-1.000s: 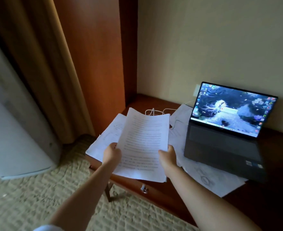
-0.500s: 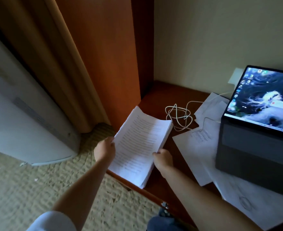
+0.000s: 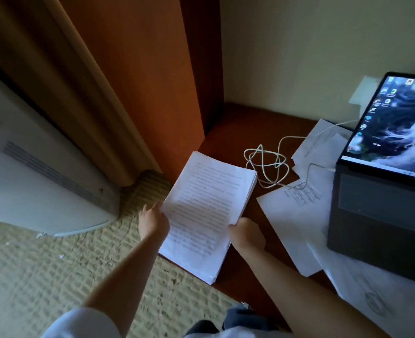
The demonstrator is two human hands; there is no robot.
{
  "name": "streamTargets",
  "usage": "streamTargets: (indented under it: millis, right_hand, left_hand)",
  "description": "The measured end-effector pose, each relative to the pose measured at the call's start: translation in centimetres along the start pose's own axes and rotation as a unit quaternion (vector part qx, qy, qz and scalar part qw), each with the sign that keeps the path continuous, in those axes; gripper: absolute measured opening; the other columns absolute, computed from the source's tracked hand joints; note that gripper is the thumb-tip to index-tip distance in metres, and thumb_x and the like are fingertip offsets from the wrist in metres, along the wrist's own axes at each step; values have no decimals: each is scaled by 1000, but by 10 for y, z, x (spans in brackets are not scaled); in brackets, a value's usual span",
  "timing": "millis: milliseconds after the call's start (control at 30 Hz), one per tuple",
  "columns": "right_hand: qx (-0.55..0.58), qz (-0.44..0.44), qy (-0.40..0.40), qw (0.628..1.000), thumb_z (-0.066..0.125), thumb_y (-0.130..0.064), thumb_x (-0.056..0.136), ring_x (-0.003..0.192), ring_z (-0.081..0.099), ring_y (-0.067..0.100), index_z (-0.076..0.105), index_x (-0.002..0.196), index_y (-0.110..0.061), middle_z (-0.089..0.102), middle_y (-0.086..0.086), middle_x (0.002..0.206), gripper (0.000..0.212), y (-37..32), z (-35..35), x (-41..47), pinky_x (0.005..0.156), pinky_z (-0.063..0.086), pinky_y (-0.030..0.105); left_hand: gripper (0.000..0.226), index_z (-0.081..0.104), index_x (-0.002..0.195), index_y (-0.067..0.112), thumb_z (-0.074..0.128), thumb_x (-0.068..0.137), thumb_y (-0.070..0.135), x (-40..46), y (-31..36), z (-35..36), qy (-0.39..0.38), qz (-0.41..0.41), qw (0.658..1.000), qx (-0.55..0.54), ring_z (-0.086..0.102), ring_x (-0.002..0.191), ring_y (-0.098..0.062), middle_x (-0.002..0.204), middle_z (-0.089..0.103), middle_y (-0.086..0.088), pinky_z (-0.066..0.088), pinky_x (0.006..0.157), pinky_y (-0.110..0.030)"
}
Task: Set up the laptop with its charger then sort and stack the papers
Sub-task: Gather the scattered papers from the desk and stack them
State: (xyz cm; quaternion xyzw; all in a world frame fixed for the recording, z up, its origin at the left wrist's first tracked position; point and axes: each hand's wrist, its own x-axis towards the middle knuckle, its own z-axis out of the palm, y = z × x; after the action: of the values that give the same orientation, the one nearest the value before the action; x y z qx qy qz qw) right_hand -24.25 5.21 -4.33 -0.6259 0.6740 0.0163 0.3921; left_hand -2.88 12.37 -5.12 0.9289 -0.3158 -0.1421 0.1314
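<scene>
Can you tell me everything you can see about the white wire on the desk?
The white wire is thin and looks like smooth plastic. It lies on the brown wooden desk, tangled into loose loops between the stack of papers and the loose sheets. One end runs up across those sheets toward the wall behind the laptop; the other curves over a sheet to the laptop's left edge. Neither hand touches it.

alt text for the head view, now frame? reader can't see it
Both hands, left hand and right hand, hold the side edges of a thick stack of printed papers at the left end of a wooden desk. To its right lie a coiled white charger cable, loose sheets and an open laptop, screen lit.
</scene>
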Motion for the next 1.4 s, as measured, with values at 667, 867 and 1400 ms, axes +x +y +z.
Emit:
streamTargets:
  millis: [667,867,1400]
  right_hand:
    - [95,-5,120,988,51,-25,93,82,57,17,58,90,-20,61,-1,89,10,51,-22,-73,69,45,27]
    - [83,49,185,978,47,-23,95,80,58,17,60,95,-19,60,-2,90,14,115,-51,-100,62,43,24]
    - [571,219,305,730,63,-7,86,120,52,33,34,143,-8,45,15,139,64,286,-161,-71,97,47,40]
  left_hand:
    - [40,60,122,19,48,87,4,-86,46,21,-94,258,960,-53,35,130,-18,134,50,1,35,106,-30]
    - [41,63,120,17,52,83,5,-143,93,42,-197,354,912,-65,46,123,-21,129,55,-2,36,101,-27]
    - [38,54,127,2,53,89,0,-291,248,128,-368,73,893,-248,63,87,-27,109,65,-17,53,87,-36]
